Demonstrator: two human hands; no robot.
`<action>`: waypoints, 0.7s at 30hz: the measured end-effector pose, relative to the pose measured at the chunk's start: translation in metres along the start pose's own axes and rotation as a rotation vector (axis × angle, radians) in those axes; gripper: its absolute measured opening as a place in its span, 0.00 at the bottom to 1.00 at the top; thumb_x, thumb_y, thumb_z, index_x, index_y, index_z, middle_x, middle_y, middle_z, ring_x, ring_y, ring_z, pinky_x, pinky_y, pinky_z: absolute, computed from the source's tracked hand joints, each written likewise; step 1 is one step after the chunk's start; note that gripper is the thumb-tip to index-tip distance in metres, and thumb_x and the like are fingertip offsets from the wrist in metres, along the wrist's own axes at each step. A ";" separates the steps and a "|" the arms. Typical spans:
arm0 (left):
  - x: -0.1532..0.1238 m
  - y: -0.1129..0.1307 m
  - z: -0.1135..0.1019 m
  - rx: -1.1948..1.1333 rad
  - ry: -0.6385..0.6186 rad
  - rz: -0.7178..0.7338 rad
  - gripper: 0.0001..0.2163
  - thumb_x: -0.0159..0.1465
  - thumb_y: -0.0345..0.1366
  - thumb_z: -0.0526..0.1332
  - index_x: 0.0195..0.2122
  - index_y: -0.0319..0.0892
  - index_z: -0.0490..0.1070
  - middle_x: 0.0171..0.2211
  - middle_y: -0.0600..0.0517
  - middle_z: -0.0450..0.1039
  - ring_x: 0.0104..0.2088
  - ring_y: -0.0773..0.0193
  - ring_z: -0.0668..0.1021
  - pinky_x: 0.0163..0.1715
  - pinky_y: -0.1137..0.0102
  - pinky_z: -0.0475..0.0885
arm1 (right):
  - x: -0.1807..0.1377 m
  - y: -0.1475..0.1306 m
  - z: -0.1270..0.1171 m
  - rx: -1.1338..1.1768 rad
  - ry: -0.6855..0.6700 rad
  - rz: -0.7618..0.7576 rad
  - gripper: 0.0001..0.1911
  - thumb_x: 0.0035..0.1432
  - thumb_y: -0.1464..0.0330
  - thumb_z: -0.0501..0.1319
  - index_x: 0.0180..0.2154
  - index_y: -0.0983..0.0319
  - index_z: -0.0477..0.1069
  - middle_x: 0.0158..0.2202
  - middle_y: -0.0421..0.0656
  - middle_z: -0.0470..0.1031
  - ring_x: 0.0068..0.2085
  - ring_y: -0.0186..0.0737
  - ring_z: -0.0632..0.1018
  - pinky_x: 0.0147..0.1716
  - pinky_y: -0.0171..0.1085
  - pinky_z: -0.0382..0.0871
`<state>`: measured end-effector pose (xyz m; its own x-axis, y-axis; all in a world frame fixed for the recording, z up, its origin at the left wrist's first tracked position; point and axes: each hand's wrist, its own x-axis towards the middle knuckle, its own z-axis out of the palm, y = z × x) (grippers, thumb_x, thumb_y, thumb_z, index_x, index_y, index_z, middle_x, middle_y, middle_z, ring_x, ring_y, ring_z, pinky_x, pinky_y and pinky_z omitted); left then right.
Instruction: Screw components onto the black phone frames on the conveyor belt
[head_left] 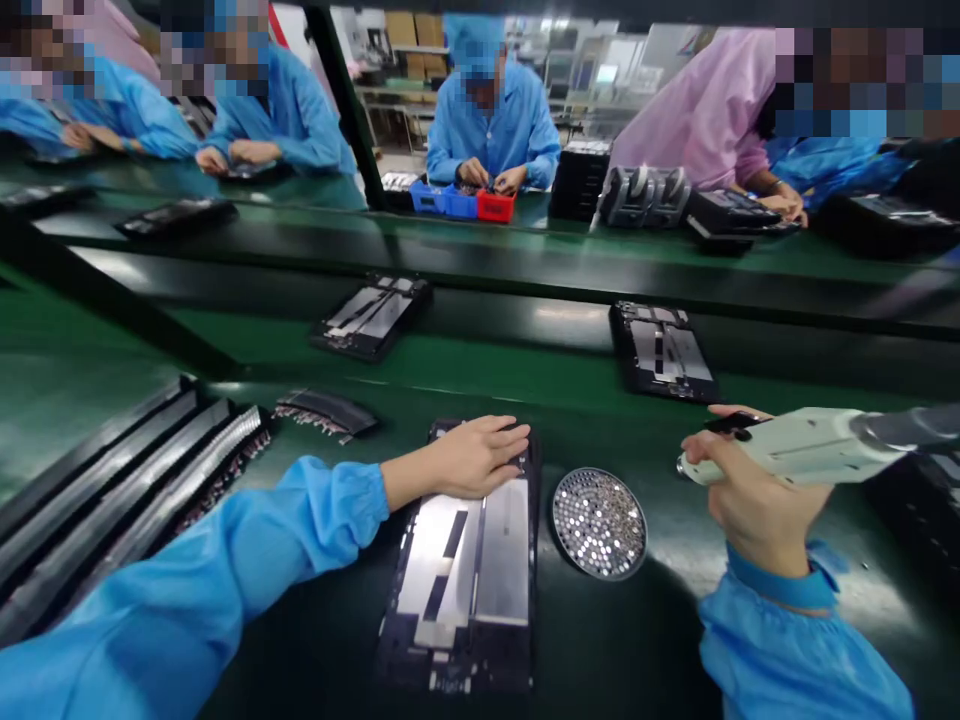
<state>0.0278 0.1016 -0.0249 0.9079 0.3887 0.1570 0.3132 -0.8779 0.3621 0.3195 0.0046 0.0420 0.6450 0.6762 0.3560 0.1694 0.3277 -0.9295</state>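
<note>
My left hand [480, 457] lies flat, fingers stretched out, across the upper part of an opened tablet [504, 560] with silver battery packs and a black frame. Part of the tablet's top end is hidden under that hand. To the right, my right hand [769, 500] is wrapped round a pale green electric screwdriver [814, 445], whose grey rear end runs off toward the right edge. Its tip points left, raised above the bench. Between the tablet and my right hand sits a round dish [598, 523] with many small shiny screws.
Long black strips [112, 480] lie at the left, with a shorter curved strip [326, 412] beside them. Two more opened tablets [375, 312] [664, 350] rest on the belt ahead. Across it, people in blue and pink work near red and blue bins [495, 207]. A dark post [112, 300] slants at left.
</note>
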 end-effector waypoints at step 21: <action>-0.051 0.076 0.015 0.230 0.083 -0.029 0.22 0.64 0.44 0.67 0.54 0.35 0.73 0.53 0.33 0.76 0.50 0.44 0.81 0.47 0.55 0.79 | -0.042 -0.022 0.030 0.135 -0.349 0.071 0.16 0.55 0.68 0.64 0.47 0.58 0.71 0.23 0.35 0.71 0.26 0.37 0.73 0.35 0.44 0.72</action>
<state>0.0097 0.0113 -0.0189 0.8745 0.4278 0.2285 0.4024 -0.9030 0.1507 0.2665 -0.0109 0.0509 0.3555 0.8768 0.3239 0.0187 0.3398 -0.9403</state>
